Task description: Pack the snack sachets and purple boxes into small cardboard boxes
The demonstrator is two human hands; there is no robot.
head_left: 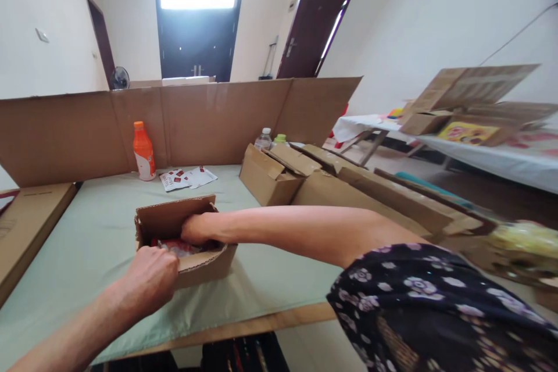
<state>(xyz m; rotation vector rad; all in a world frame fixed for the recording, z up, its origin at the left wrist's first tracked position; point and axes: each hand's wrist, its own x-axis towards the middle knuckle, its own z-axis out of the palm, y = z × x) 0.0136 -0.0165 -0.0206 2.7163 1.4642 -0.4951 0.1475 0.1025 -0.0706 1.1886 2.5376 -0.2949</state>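
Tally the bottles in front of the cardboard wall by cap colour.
Orange-capped bottle: 1
White-capped bottle: 1
Green-capped bottle: 1
Total: 3

The person wears a dark short-sleeved top [436, 296], nearly black, printed all over with small pale flowers in white and lilac. Low on the cloth a brownish, net-like patch shows, too blurred to read. Below the sleeve's hem the arm is bare to the right hand [196, 229]; the left forearm and left hand [150, 282] are bare too.
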